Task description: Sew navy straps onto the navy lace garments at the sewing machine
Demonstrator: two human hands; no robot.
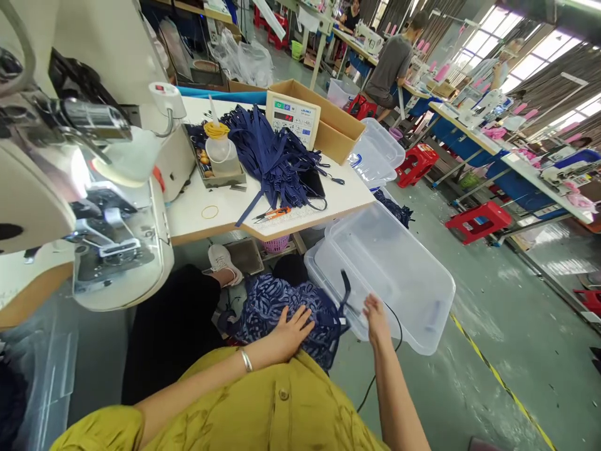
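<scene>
My left hand [292, 332] lies open with fingers spread on a navy patterned fabric piece [277, 300] across my lap. From the right side of that fabric a dark strap [346, 287] sticks up, curved and slightly blurred. Apart from the fabric, my right hand [375, 316] is in front of a clear plastic bin [399, 263]. Its fingers are curled together and a little blurred; I cannot make out what they hold, if anything.
A sewing machine [117, 244] stands at left. On the white table [188, 219] are a heap of navy straps [267, 150], orange thread snips [272, 214], a control panel [293, 119] and a cardboard box [333, 125]. Red stools [479, 219] and people at machines are beyond.
</scene>
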